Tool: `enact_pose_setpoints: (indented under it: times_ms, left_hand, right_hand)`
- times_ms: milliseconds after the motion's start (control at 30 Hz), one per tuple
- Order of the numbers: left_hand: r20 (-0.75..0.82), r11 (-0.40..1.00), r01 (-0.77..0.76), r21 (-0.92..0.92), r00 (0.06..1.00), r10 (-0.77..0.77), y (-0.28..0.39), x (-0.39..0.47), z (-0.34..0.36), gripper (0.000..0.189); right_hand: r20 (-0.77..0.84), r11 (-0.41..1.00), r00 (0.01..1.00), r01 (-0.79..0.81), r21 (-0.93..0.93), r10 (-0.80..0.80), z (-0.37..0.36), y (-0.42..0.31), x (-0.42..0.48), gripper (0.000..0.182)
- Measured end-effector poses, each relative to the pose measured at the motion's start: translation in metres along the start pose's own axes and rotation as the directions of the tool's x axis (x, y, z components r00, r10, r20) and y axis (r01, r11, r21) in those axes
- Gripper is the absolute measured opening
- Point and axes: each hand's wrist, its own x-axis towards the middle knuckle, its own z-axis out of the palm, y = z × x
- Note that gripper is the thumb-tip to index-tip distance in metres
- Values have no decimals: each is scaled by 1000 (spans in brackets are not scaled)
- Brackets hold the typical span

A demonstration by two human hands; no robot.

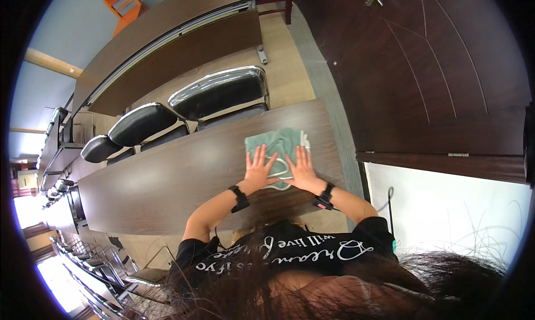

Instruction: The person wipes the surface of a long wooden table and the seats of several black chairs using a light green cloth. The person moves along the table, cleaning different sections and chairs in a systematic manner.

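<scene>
On the brown wood-grain table (179, 180) before me lies a folded green cloth (273, 138). A white cord or trim curves over its near half, and small white edges stick out at its far right corner. My left hand (256, 173) rests palm down on the cloth's left side, fingers spread. Flat on the right side is my right hand (304, 173), its fingers also apart. The thumbs point toward each other with a small gap. Neither hand grips the fabric; the palms cover part of it. Each wrist wears a black strap with a small device.
Black padded chairs (219, 90) with chrome frames stand along the table's far side. Beyond them is another long table (188, 52). A dark wooden door (409, 81) is at the right, above a white wall (443, 211). An orange chair (123, 6) shows at the top.
</scene>
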Motion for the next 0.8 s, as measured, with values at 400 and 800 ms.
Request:
enact_pose_setpoints:
  times_ms: [400, 800]
  left_hand:
    - [-70, 994, 76, 83, 995, -71, -24, 168, -52, 97]
    - [-47, 799, -599, 57, 797, 602, 124, 98, 0, 94]
  right_hand:
    - [-93, 977, 972, -213, 24, 214, -62, 100, 100, 92]
    - [-241, 762, 725, -632, 140, 645, 35, 37, -144, 93]
